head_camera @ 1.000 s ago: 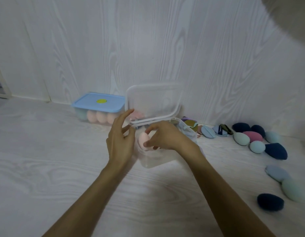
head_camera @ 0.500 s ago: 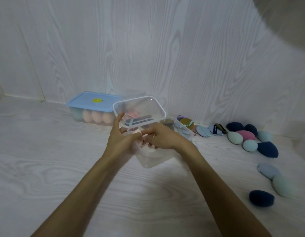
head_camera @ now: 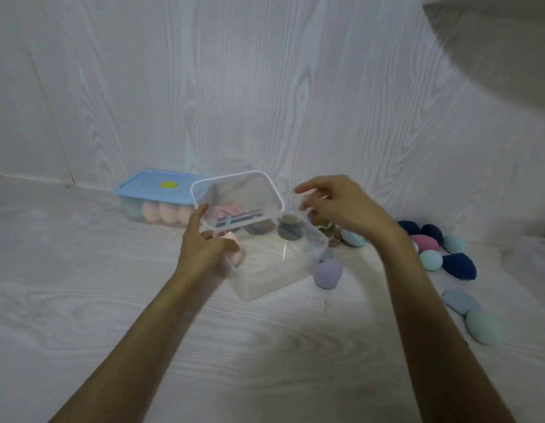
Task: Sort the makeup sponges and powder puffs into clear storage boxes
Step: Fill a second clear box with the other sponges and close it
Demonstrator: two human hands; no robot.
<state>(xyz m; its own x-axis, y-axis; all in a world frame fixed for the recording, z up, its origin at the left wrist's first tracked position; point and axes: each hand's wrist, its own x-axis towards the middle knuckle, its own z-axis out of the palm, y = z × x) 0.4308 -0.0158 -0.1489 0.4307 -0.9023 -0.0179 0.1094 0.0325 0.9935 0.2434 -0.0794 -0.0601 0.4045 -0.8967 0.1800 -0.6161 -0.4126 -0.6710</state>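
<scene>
At the far left you have a blue-lidded box against the wall, with peach sponges showing through its side. Just right of it, your left hand has its grip curled round the left end of the clear box, thumb up by the lid, which stands tilted open over the far rim. A pink sponge sits inside the box, against your fingers. A lilac sponge lies on the surface touching the box's right side. Your right hand hovers above the box's far right corner, grip loosely apart and holding nothing. Further right, loose sponges in navy, pink and pale blue lie scattered on the surface.
</scene>
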